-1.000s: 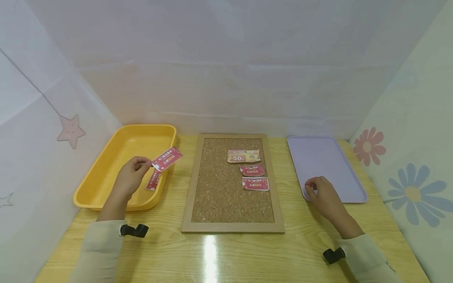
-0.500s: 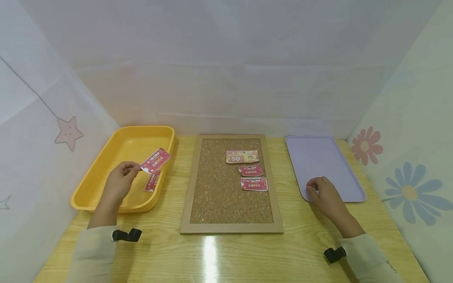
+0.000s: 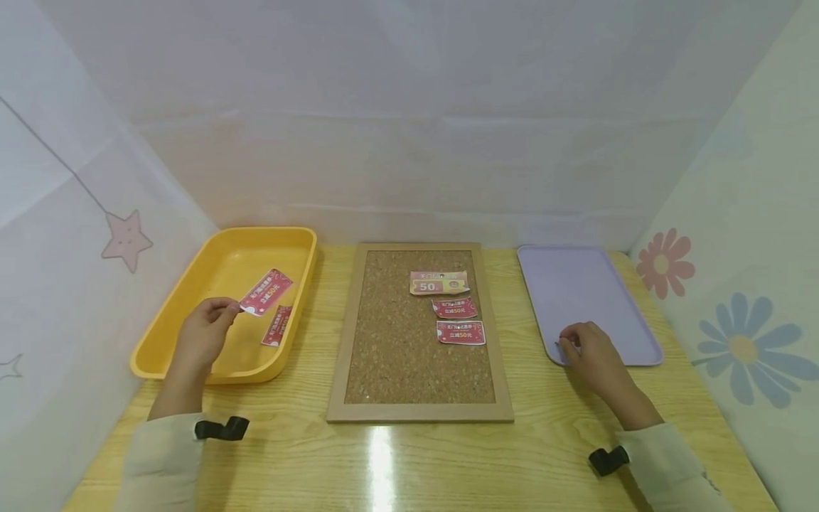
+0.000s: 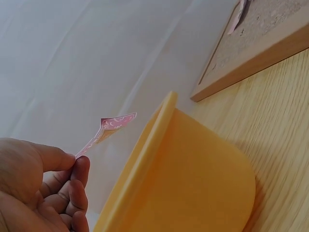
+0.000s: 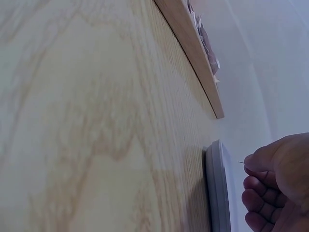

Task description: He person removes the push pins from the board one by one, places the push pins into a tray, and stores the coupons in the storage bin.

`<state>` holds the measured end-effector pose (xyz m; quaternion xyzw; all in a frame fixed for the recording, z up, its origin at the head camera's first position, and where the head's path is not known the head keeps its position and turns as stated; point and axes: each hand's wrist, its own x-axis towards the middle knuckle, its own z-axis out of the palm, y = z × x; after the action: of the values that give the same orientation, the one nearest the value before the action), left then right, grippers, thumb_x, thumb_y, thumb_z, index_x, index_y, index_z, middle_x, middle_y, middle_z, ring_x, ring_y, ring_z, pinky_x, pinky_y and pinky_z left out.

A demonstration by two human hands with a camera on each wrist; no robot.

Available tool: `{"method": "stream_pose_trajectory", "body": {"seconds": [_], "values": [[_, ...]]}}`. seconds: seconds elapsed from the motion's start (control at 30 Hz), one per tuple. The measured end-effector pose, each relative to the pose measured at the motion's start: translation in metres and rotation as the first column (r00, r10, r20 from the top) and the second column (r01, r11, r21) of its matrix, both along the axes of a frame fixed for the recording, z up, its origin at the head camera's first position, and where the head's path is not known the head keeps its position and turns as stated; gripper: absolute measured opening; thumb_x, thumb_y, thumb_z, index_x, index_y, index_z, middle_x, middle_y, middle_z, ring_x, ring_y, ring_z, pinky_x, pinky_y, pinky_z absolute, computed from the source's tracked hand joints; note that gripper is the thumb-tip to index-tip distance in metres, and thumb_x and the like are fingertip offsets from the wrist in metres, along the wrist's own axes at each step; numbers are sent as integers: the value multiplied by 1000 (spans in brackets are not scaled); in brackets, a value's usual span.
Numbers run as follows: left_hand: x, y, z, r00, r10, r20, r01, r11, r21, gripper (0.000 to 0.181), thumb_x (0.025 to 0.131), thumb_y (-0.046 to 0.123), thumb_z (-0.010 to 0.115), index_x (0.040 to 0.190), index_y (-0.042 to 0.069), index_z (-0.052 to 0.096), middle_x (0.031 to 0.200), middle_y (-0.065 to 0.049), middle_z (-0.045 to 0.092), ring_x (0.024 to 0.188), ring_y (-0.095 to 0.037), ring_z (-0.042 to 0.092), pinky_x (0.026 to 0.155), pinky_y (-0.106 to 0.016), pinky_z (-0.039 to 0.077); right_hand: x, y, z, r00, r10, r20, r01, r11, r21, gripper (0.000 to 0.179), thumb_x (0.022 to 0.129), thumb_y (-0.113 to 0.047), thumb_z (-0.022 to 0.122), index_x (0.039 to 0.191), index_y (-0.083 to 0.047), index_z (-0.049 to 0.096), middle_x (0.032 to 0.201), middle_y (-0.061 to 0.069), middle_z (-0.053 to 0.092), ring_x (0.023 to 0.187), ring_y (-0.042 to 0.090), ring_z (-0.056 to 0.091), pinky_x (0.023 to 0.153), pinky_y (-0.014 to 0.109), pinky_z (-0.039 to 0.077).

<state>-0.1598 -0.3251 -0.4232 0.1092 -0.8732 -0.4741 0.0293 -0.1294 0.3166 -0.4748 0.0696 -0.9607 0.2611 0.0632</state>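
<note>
My left hand (image 3: 203, 336) pinches a red paper coupon (image 3: 265, 291) at its lower left corner between thumb and index finger, over the yellow bin (image 3: 311, 274). In the left wrist view the held coupon (image 4: 110, 127) shows nearly edge-on and bent. A second red coupon (image 3: 277, 326) lies in the bin along its right wall. My right hand (image 3: 595, 355) hovers over the near left corner of the purple tray (image 3: 591, 288). Between its thumb and index finger it pinches a small pin (image 5: 241, 162), whose thin point sticks out; the head is hidden by the fingers.
A wood-framed cork board (image 3: 409, 370) lies mid-table, between bin and tray. Pinned on its right half are a pink-yellow coupon (image 3: 439, 283) and two red coupons, one upper (image 3: 455, 308) and one lower (image 3: 461, 333). A white sheet hangs behind; printed sheets flank both sides.
My left hand has moved left and slightly nearer, carrying the red coupon from the bin's right rim to over its inside. My right hand has shifted very slightly right.
</note>
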Motion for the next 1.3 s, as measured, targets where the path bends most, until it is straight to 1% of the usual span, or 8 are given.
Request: {"method": "stream_pose_trajectory", "body": {"seconds": [0.1,0.2,0.3,0.47,0.63,0.7,0.93,1.3], "values": [[2,-3,0,1000,8,10,-8,1000,-9,58,102,49,38,134,1,45,136,-26,46,120,-40,43,94,-60,35,0,1,-1,1000,-4,1,4,1000,12,15,96,-8,60,102,4,63,97,19,57,89,34,56,76,50,47],[3,-5,-2,1000,19,19,-18,999,-36,57,101,50,38,132,2,45,132,-24,49,113,-36,45,85,-51,39,0,1,-2,1000,-4,-1,4,1000,18,15,96,-9,60,102,4,64,96,18,57,88,34,56,75,49,48],[4,-6,-4,999,29,24,-27,998,-65,56,101,49,38,131,2,46,129,-23,51,105,-31,45,77,-41,38,1,2,-2,1000,-1,1,1,1000,21,15,95,-8,60,102,4,64,96,18,57,88,34,57,75,49,48],[6,-7,-6,999,33,20,-31,994,-105,55,102,49,38,130,2,48,125,-21,53,95,-28,45,68,-37,39,1,2,0,1000,1,13,-1,1000,22,16,96,-9,60,103,4,64,96,18,57,89,33,57,75,49,48],[6,-11,-7,999,41,28,-37,993,-114,54,102,48,37,129,3,48,123,-20,53,76,-26,43,52,-35,40,1,3,-1,1000,0,15,-1,1000,26,15,95,-9,60,102,4,64,95,17,58,88,32,56,74,49,48],[6,-13,-9,999,44,32,-40,993,-115,52,102,47,37,128,3,48,121,-20,54,74,-25,43,51,-35,40,1,3,-3,1000,-2,19,2,999,33,15,95,-9,60,102,3,65,94,17,58,87,32,56,74,48,48],[5,-12,-13,999,35,40,-28,987,-157,50,103,44,39,126,1,50,117,-20,57,84,-24,46,61,-32,42,1,5,-6,999,-6,43,3,999,53,16,95,-11,60,100,3,65,93,15,58,85,31,56,73,47,47],[7,-13,-11,998,33,46,-23,979,-201,52,103,45,38,128,0,49,119,-22,56,86,-28,48,62,-35,43,1,5,-9,999,0,48,-3,998,62,16,95,-11,61,100,3,65,92,14,59,82,29,56,72,47,47]]}}
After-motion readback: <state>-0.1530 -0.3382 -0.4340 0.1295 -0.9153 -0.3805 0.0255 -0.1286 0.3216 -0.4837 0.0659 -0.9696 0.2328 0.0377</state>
